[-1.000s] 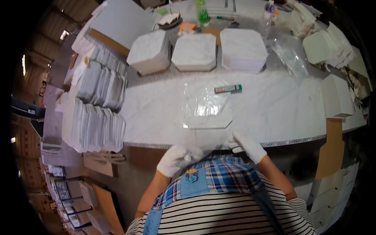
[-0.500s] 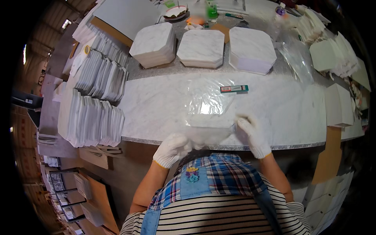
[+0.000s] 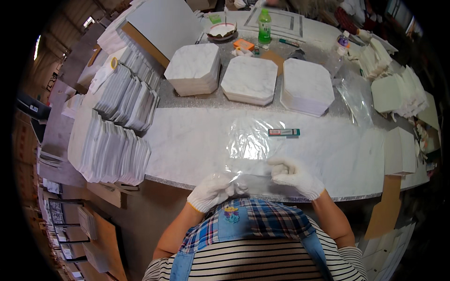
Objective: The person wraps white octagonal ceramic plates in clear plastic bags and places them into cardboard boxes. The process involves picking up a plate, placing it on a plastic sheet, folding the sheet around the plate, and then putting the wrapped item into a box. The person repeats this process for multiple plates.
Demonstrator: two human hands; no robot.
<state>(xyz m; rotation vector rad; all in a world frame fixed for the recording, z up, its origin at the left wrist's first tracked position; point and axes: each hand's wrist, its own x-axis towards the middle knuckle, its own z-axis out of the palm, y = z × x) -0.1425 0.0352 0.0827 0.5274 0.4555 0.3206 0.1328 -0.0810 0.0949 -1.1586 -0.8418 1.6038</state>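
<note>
My left hand (image 3: 216, 191), in a white knit glove, is closed on a clear plastic bag (image 3: 257, 181) at the table's front edge. The bag is see-through, and its outline is hard to make out. My right hand (image 3: 296, 178), gloved too, is beside the bag's right part, its index finger stretched out to the left and the other fingers partly bent; I see nothing gripped in it. Beyond both hands, more shiny clear plastic (image 3: 251, 139) lies flat on the white marble slab (image 3: 337, 150). A slim teal and red box (image 3: 284, 132) rests at that plastic's right edge.
Three stacks of octagonal marble tiles, among them the middle stack (image 3: 249, 78), stand behind the slab. Rows of upright tiles (image 3: 110, 150) line the left. At the back are a green bottle (image 3: 265, 28), a bowl (image 3: 221, 31) and an orange box (image 3: 243, 45). Crumpled plastic (image 3: 354, 98) lies right.
My right hand has shifted left and let go of the bag's right edge, its index finger now stretched out. My left hand still holds the bag. The view has tilted, so the table sits lower.
</note>
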